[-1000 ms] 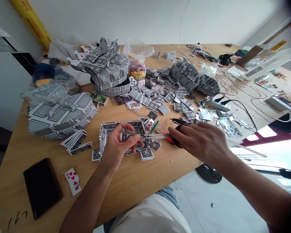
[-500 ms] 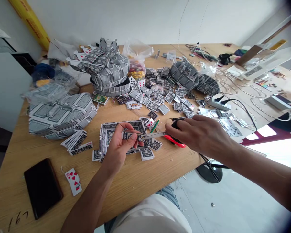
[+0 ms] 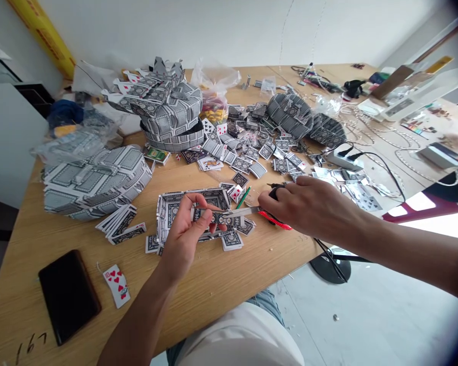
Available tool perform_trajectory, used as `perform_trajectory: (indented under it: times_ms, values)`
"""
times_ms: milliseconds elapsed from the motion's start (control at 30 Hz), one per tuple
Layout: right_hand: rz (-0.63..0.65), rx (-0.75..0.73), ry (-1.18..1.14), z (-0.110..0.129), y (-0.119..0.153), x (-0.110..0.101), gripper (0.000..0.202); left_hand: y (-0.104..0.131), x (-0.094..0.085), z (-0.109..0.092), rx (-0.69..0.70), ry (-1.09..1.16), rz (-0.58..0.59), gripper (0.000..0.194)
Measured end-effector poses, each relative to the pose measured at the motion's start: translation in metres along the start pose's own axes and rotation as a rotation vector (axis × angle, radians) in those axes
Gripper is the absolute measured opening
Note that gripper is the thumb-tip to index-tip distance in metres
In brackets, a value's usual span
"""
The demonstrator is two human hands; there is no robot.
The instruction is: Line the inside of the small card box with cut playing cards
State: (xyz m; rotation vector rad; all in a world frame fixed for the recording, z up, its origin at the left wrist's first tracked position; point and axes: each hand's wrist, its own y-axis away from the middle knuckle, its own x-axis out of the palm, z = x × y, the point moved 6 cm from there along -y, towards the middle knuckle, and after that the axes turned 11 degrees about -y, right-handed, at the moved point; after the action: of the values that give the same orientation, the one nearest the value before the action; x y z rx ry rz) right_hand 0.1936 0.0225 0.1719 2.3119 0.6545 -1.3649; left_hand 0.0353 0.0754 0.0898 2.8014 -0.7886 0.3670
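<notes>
Scissors point(image 3: 248, 212), card point(image 3: 209, 217); tabletop "167" point(image 3: 29, 345).

1. "167", handwritten in dark ink on the wooden table point(image 3: 229, 284) at its near edge, well to the left of the left hand point(image 3: 183, 236); it may be read upside down.
2. "10" with red hearts on a face-up playing card point(image 3: 115, 287), left of the left hand, beside the black phone point(image 3: 69, 295).
3. Print on other cards beyond the right hand point(image 3: 309, 208) is too small to read.
</notes>
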Motion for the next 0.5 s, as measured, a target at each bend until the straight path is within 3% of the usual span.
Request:
perform_trajectory:
  times_ms: [300, 500]
  values:
    - [-0.014, 0.008, -0.061, -0.0024, -0.0029, 0.0019, 0.036, -0.0014, -0.0029, 0.0066, -0.065, 0.034, -0.081, 0.029]
    - [-0.196, -0.059, 0.073, -0.0004, -0.0018, -0.0011, 0.031, -0.0047, -0.0049, 0.008, -0.074, 0.058, -0.136, 0.031]
